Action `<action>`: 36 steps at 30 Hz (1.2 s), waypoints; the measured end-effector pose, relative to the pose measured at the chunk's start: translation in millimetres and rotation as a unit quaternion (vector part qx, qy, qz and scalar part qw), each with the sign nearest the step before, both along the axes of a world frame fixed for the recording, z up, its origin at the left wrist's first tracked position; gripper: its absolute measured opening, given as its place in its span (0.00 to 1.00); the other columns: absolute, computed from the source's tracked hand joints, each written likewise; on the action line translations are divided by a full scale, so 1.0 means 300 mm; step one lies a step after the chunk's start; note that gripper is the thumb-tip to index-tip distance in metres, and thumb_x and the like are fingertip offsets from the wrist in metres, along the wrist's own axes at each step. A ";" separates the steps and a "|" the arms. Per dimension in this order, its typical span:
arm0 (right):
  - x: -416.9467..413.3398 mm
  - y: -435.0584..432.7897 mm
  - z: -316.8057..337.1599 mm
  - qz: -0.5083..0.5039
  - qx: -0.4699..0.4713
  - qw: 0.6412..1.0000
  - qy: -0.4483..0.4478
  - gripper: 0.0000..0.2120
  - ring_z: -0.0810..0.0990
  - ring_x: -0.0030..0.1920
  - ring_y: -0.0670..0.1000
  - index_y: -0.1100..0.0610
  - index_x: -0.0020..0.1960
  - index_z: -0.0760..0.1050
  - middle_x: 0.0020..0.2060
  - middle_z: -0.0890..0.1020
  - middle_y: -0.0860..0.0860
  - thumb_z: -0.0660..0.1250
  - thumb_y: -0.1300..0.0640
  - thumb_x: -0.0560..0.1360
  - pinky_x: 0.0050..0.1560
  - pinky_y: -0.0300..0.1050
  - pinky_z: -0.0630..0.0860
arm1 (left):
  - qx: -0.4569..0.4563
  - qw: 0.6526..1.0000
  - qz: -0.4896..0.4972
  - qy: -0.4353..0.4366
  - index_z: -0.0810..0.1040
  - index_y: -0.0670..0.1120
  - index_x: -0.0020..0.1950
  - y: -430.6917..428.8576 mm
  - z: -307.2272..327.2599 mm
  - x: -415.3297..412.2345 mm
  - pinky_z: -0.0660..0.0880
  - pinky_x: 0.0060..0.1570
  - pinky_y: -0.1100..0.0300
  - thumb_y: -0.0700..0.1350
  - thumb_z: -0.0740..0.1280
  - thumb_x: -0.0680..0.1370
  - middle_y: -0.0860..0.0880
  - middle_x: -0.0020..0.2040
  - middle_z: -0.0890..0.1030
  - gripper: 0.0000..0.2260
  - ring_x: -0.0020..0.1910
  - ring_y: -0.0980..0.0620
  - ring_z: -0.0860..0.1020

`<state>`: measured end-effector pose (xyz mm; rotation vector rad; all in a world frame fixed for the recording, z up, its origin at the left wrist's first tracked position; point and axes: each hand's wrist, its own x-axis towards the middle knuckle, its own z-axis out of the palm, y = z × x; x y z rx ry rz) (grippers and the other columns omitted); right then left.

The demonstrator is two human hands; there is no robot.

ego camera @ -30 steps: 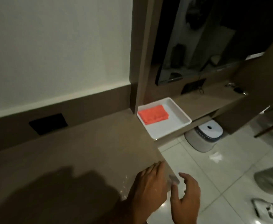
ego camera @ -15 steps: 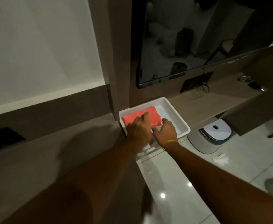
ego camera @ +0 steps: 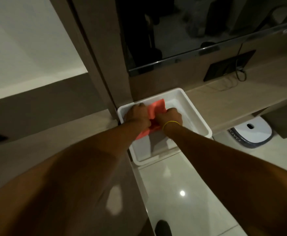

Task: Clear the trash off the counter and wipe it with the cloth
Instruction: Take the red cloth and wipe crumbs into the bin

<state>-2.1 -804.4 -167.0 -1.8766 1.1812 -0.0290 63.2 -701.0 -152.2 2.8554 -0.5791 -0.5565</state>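
An orange-red cloth [ego camera: 157, 108] is bunched up over the white tray [ego camera: 193, 108], which sits on the lower shelf right of the brown counter [ego camera: 37, 150]. My left hand [ego camera: 137, 114] grips the cloth's left side with closed fingers. My right hand [ego camera: 170, 116], with a yellow band at the wrist, is closed on its right side. Both fists squeeze the cloth between them, and part of it hangs below my left wrist. No trash shows on the visible counter.
A wooden post [ego camera: 105, 57] rises behind the tray. A dark screen [ego camera: 199, 31] hangs above the shelf [ego camera: 241, 99], with a black socket plate and cable [ego camera: 229, 67]. A white bin [ego camera: 251, 132] stands on the tiled floor [ego camera: 182, 193].
My hands left the counter's front edge, reached into the tray and took hold of the flat cloth. It is now crumpled and lifted between both fists. The camera moved closer.
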 end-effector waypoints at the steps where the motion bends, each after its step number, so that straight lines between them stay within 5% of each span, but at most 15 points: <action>1: -0.011 -0.001 0.006 -0.003 0.025 0.999 -0.024 0.20 0.85 0.47 0.61 0.58 0.48 0.83 0.45 0.86 0.57 0.70 0.41 0.67 0.51 0.52 0.82 | -0.008 1.000 0.004 0.017 0.76 0.44 0.69 0.008 0.010 -0.001 0.77 0.67 0.42 0.46 0.75 0.73 0.40 0.70 0.77 0.25 0.70 0.37 0.77; 3: -0.045 0.004 0.039 -0.007 0.066 0.995 -0.075 0.13 0.84 0.42 0.59 0.59 0.44 0.83 0.41 0.86 0.57 0.73 0.51 0.65 0.46 0.50 0.82 | -0.030 0.999 0.023 0.013 0.80 0.47 0.65 0.026 0.037 -0.014 0.77 0.67 0.42 0.51 0.73 0.72 0.42 0.68 0.78 0.22 0.68 0.38 0.78; 6: -0.124 0.011 0.113 -0.038 0.175 0.963 -0.200 0.16 0.83 0.39 0.58 0.63 0.47 0.82 0.40 0.85 0.60 0.74 0.61 0.60 0.47 0.59 0.85 | -0.139 0.987 0.062 0.042 0.82 0.51 0.50 0.062 0.124 -0.059 0.79 0.57 0.51 0.57 0.71 0.69 0.46 0.54 0.84 0.14 0.57 0.43 0.82; 10: -0.284 0.073 0.294 -0.064 0.337 0.873 -0.345 0.18 0.85 0.40 0.55 0.67 0.60 0.80 0.44 0.85 0.60 0.74 0.64 0.71 0.42 0.49 0.84 | -0.351 0.923 0.086 0.131 0.73 0.50 0.37 0.165 0.297 -0.183 0.70 0.35 0.59 0.41 0.74 0.73 0.52 0.34 0.76 0.11 0.35 0.52 0.75; 12: -0.385 0.132 0.375 -0.041 0.394 0.838 -0.376 0.16 0.86 0.45 0.54 0.64 0.61 0.81 0.48 0.86 0.59 0.72 0.59 0.75 0.50 0.50 0.84 | -0.415 0.891 0.081 0.162 0.75 0.49 0.40 0.237 0.399 -0.286 0.73 0.36 0.58 0.36 0.72 0.74 0.50 0.37 0.78 0.10 0.35 0.54 0.76; 15: -0.562 0.279 0.470 0.012 0.424 0.833 -0.355 0.22 0.79 0.66 0.64 0.65 0.68 0.77 0.64 0.81 0.65 0.69 0.53 0.79 0.70 0.60 0.74 | -0.483 0.842 0.105 0.215 0.78 0.49 0.45 0.379 0.505 -0.467 0.81 0.45 0.54 0.38 0.73 0.71 0.42 0.46 0.85 0.08 0.41 0.48 0.82; 22: -1.082 0.646 0.443 -0.025 0.336 0.900 -0.277 0.24 0.78 0.64 0.70 0.64 0.65 0.78 0.62 0.82 0.67 0.74 0.60 0.70 0.69 0.71 0.70 | -0.424 0.876 0.101 0.206 0.74 0.53 0.46 0.755 0.411 -1.021 0.83 0.49 0.47 0.51 0.74 0.69 0.46 0.48 0.87 0.11 0.48 0.43 0.86; 26: -1.376 0.871 0.254 -0.058 0.334 0.918 -0.208 0.20 0.80 0.62 0.69 0.63 0.65 0.78 0.60 0.83 0.65 0.71 0.63 0.73 0.67 0.69 0.74 | -0.376 0.896 0.122 0.201 0.74 0.51 0.44 1.005 0.197 -1.333 0.79 0.44 0.53 0.54 0.74 0.71 0.47 0.44 0.86 0.12 0.40 0.48 0.82; 30: -1.568 1.047 -0.035 -0.074 0.331 0.932 -0.131 0.18 0.83 0.60 0.67 0.61 0.65 0.78 0.59 0.85 0.61 0.70 0.65 0.74 0.62 0.63 0.79 | -0.306 0.909 0.138 0.249 0.80 0.45 0.51 1.224 -0.100 -1.515 0.74 0.34 0.69 0.53 0.74 0.77 0.51 0.42 0.82 0.12 0.35 0.56 0.78; 33: -1.636 1.145 -0.297 -0.096 0.330 0.935 -0.083 0.19 0.83 0.58 0.66 0.62 0.65 0.78 0.59 0.84 0.62 0.69 0.67 0.75 0.61 0.64 0.79 | -0.266 0.912 0.167 0.262 0.80 0.49 0.56 1.329 -0.397 -1.588 0.85 0.49 0.49 0.62 0.68 0.74 0.51 0.49 0.87 0.19 0.46 0.50 0.85; 36: -1.693 1.225 -0.578 -0.095 0.327 0.939 -0.040 0.17 0.84 0.54 0.64 0.60 0.64 0.78 0.58 0.84 0.62 0.68 0.67 0.76 0.59 0.63 0.80 | -0.194 0.921 0.223 0.253 0.77 0.51 0.69 1.390 -0.683 -1.645 0.83 0.59 0.44 0.60 0.68 0.78 0.47 0.60 0.86 0.23 0.58 0.43 0.85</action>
